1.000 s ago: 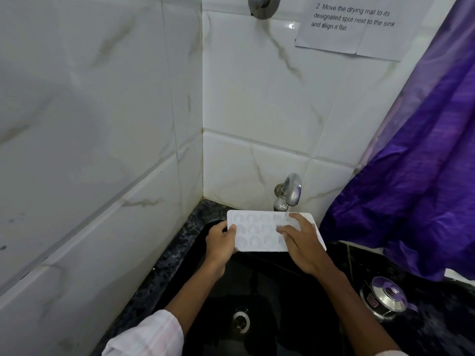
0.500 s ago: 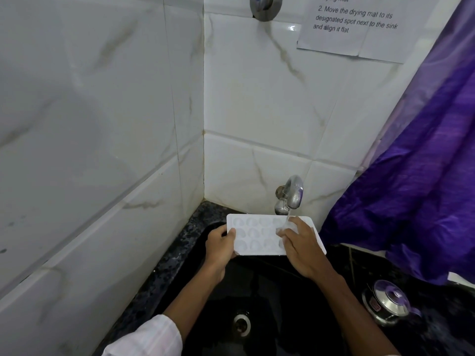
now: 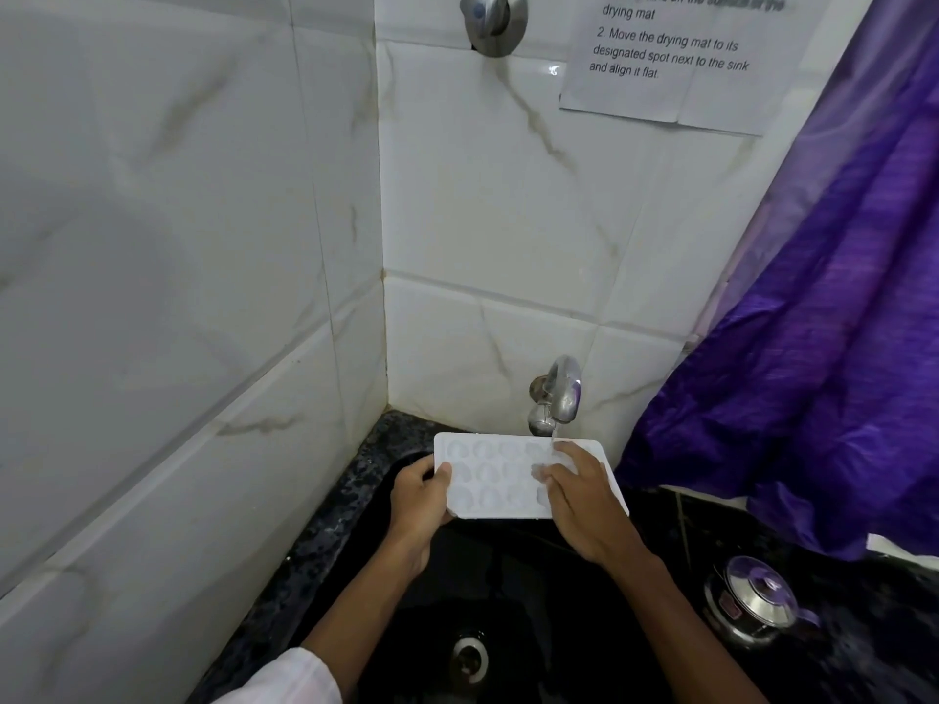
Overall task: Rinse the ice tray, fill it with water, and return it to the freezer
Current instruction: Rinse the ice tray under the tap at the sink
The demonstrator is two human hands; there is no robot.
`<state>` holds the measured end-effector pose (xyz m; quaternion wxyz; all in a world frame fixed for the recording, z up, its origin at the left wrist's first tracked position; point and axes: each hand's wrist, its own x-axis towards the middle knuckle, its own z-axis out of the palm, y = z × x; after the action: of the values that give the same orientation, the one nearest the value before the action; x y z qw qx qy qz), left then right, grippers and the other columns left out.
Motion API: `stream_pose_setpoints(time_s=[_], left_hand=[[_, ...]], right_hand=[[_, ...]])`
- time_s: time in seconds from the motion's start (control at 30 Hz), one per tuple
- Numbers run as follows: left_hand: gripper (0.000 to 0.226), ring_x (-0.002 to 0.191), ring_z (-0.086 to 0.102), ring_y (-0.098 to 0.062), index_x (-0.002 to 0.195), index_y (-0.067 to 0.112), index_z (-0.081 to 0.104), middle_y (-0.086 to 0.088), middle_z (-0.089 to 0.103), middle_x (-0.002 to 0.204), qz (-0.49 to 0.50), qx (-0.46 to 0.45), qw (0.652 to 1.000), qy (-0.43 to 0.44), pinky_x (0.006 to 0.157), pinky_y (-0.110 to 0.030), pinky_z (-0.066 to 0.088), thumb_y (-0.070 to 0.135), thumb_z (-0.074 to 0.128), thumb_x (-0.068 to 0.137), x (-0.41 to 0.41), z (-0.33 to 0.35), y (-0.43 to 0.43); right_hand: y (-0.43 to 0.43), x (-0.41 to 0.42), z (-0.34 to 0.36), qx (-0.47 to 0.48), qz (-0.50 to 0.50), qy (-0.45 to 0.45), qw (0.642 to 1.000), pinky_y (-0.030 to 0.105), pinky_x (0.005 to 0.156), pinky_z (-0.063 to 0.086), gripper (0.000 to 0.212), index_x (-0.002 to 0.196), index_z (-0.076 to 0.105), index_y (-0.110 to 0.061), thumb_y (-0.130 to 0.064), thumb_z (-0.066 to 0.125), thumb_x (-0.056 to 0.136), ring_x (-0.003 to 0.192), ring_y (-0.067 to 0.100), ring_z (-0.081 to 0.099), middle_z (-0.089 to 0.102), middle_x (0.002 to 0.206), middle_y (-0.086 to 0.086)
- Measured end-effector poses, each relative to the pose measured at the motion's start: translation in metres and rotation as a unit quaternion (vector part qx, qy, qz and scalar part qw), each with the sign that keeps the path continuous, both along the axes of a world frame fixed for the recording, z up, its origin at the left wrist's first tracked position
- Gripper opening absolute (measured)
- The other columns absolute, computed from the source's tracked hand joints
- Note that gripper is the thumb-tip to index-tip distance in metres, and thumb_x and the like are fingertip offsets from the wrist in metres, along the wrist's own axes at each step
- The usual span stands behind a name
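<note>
Head view: white ice tray [image 3: 500, 480] held level over the black sink [image 3: 508, 576], under the tap [image 3: 559, 393]. Left hand [image 3: 419, 495] clamps its left edge; right hand [image 3: 579, 500] lies flat on top, gripping nothing. Judged light, stiff, slippery when wet; hold both short ends. Steel pot [image 3: 757, 602] stands well right of the grip, clear.

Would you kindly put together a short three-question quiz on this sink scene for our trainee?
1. True or false: the ice tray is held over the black sink.
2. Which hand grips the tray's end: A left hand, B right hand?
3. Fill in: water falls from the ____ onto the tray.

Key: 1 true; 2 A, while the right hand's fingers lie on the tray's top; 3 tap.
</note>
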<state>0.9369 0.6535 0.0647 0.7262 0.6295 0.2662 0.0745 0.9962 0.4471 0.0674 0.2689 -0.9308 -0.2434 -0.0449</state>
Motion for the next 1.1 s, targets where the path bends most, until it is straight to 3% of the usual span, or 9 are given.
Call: stream_pose_setpoints(time_s=[0.17, 0.37, 0.47, 0.53, 0.67, 0.8, 0.97, 1.03, 1.1], left_hand=[[0.025, 0.092, 0.074, -0.019, 0.119, 0.016, 0.069, -0.002, 0.076, 0.102, -0.001, 0.005, 1.0, 0.0, 0.079, -0.045, 0.063, 0.019, 0.049, 0.104, 0.001, -0.001, 0.001], [0.024, 0.094, 0.073, -0.02, 0.118, 0.018, 0.068, -0.003, 0.075, 0.104, 0.0, 0.007, 1.0, 0.0, 0.082, -0.048, 0.062, 0.018, 0.049, 0.104, 0.001, 0.0, 0.003], [0.026, 0.095, 0.073, -0.022, 0.122, 0.017, 0.067, -0.004, 0.075, 0.105, 0.002, 0.01, 1.0, 0.004, 0.082, -0.05, 0.062, 0.02, 0.049, 0.103, 0.001, -0.001, 0.003], [0.026, 0.094, 0.073, -0.022, 0.121, 0.016, 0.068, -0.004, 0.075, 0.104, 0.006, 0.009, 1.0, 0.005, 0.081, -0.049, 0.062, 0.019, 0.05, 0.103, 0.001, -0.002, 0.003], [0.025, 0.094, 0.073, -0.022, 0.119, 0.015, 0.068, -0.004, 0.075, 0.103, 0.012, 0.014, 1.0, 0.006, 0.08, -0.049, 0.062, 0.019, 0.05, 0.103, 0.003, -0.003, 0.004], [0.025, 0.092, 0.073, -0.022, 0.115, 0.015, 0.07, -0.004, 0.075, 0.101, 0.014, 0.027, 1.0, 0.007, 0.079, -0.047, 0.063, 0.019, 0.049, 0.103, 0.006, 0.0, 0.003], [0.025, 0.092, 0.073, -0.025, 0.114, 0.014, 0.071, -0.005, 0.075, 0.101, 0.022, 0.034, 0.999, 0.002, 0.078, -0.05, 0.062, 0.017, 0.049, 0.102, 0.012, 0.005, 0.002], [0.025, 0.092, 0.073, -0.025, 0.113, 0.014, 0.071, -0.005, 0.075, 0.101, 0.019, 0.033, 0.999, 0.002, 0.08, -0.052, 0.061, 0.017, 0.049, 0.102, 0.013, 0.006, 0.002], [0.024, 0.092, 0.073, -0.025, 0.11, 0.016, 0.071, -0.005, 0.075, 0.101, 0.016, 0.031, 0.999, 0.0, 0.081, -0.051, 0.061, 0.017, 0.048, 0.103, 0.014, 0.007, 0.002]], right_hand=[[0.002, -0.001, 0.0, 0.011, 0.004, -0.01, 1.0, 0.049, 0.115, 0.028, 0.033, 0.114, 0.068, -0.017, -0.02, 0.041, 0.096, 0.129, 0.02, 0.042, 0.049, 0.137, 0.008], [0.003, 0.001, 0.003, -0.02, -0.014, -0.024, 0.999, 0.017, 0.11, 0.02, 0.027, 0.114, 0.069, -0.008, -0.013, 0.049, 0.096, 0.126, 0.028, 0.045, 0.054, 0.132, 0.011], [0.004, -0.003, 0.008, 0.008, -0.015, -0.028, 0.999, -0.003, 0.098, 0.015, 0.021, 0.1, 0.07, -0.003, -0.006, 0.05, 0.093, 0.114, 0.024, 0.054, 0.06, 0.117, 0.008], [0.005, -0.007, 0.01, 0.019, -0.006, -0.029, 0.999, -0.001, 0.099, 0.015, 0.027, 0.102, 0.07, -0.005, -0.012, 0.046, 0.093, 0.113, 0.022, 0.053, 0.059, 0.118, 0.007], [0.004, -0.008, 0.004, 0.04, -0.031, -0.037, 0.998, 0.02, 0.109, 0.024, 0.034, 0.113, 0.066, -0.013, -0.019, 0.036, 0.098, 0.128, 0.013, 0.038, 0.045, 0.139, 0.002], [0.003, -0.01, 0.003, 0.069, -0.063, -0.022, 0.995, 0.008, 0.101, 0.02, 0.022, 0.109, 0.058, -0.015, -0.003, 0.043, 0.097, 0.129, 0.007, 0.037, 0.044, 0.139, -0.002], [-0.002, -0.01, 0.002, 0.047, -0.038, -0.029, 0.998, -0.005, 0.095, 0.015, 0.022, 0.104, 0.058, -0.017, -0.003, 0.042, 0.098, 0.13, 0.007, 0.036, 0.043, 0.141, -0.001], [-0.003, -0.01, 0.001, 0.03, -0.022, -0.036, 0.999, -0.001, 0.099, 0.014, 0.023, 0.103, 0.061, -0.019, -0.006, 0.043, 0.099, 0.13, 0.005, 0.033, 0.04, 0.144, 0.0], [-0.004, -0.011, 0.001, 0.016, 0.001, -0.049, 0.999, 0.015, 0.106, 0.023, 0.022, 0.102, 0.064, -0.019, -0.009, 0.045, 0.099, 0.134, 0.011, 0.032, 0.038, 0.146, 0.004]])
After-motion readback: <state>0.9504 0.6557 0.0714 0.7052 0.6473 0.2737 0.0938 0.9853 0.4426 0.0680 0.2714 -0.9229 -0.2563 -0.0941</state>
